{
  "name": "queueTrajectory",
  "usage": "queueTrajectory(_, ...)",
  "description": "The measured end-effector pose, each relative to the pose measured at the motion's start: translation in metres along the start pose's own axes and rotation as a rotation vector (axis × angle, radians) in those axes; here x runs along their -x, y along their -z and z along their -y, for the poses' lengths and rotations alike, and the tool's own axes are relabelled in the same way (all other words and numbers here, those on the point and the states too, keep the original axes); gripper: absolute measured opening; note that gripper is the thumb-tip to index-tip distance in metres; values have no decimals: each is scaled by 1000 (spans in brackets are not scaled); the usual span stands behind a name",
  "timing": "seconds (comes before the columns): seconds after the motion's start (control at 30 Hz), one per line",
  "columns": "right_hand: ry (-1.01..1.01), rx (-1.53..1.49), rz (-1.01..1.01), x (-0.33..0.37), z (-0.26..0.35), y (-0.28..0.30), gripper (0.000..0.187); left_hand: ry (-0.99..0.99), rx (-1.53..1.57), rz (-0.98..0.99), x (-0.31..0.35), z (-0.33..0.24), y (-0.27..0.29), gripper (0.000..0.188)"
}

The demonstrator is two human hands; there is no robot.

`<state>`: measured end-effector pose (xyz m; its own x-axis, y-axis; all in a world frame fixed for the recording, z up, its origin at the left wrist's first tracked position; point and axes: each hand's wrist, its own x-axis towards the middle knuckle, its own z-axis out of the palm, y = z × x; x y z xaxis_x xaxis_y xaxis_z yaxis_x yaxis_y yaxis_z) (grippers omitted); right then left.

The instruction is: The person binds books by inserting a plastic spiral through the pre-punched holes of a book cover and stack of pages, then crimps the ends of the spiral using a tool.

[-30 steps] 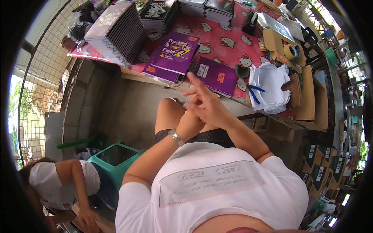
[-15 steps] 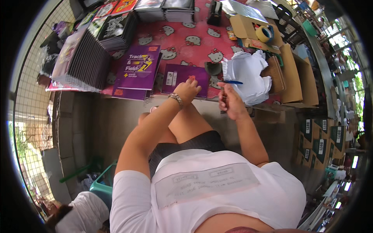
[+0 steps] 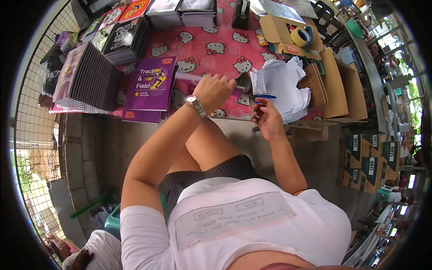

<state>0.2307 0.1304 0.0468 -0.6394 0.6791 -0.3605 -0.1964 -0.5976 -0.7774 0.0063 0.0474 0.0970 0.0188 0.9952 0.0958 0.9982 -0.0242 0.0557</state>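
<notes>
My left hand [image 3: 215,93], with a metal watch at the wrist, grips a thin purple notebook [image 3: 188,77] above the table's near edge. It is tilted, blurred and partly covered by the hand. My right hand [image 3: 269,119] is closed beside the crumpled white cloth [image 3: 281,85], fingers curled around something small and dark that I cannot make out. A blue pen [image 3: 265,96] shows just above those fingers; whether they touch it is unclear. Left of my left hand lie purple spiral notebooks [image 3: 150,90] with a runner on the cover.
A tall notebook stack [image 3: 90,81] stands at the left, black-covered notebooks [image 3: 128,38] behind it. At the right are a cardboard box [image 3: 333,85] and tape rolls [image 3: 300,37]. A black tape dispenser [image 3: 241,14] stands at the back. Printed cartons [image 3: 370,157] sit lower right.
My left hand has lifted the purple notebook from lying flat on the table into a tilted position. My right hand stays near the cloth, fingers still curled. The view has shifted slightly.
</notes>
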Motion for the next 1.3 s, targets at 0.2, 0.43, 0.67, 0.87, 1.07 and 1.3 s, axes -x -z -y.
queueTrajectory(0.2,58,-35,-38,-5,-4,-5,34,83,-14,-253,2,-5,-29,22)
queueTrajectory(0.43,165,385,-103,-8,-21,-25,65,89,-36,-333,-7,-1,-39,28)
queueTrajectory(0.67,429,550,68,-50,-29,-44,61,53,110,-331,-27,12,-40,24)
queueTrajectory(0.87,630,971,22,-21,9,-12,23,-203,292,-193,-8,7,-25,24)
queueTrajectory(1.07,806,1110,-22,-13,12,-18,24,-160,245,-287,-1,0,-36,26)
queueTrajectory(1.3,900,1148,-50,-10,6,-15,22,-149,279,-323,1,-5,-36,25)
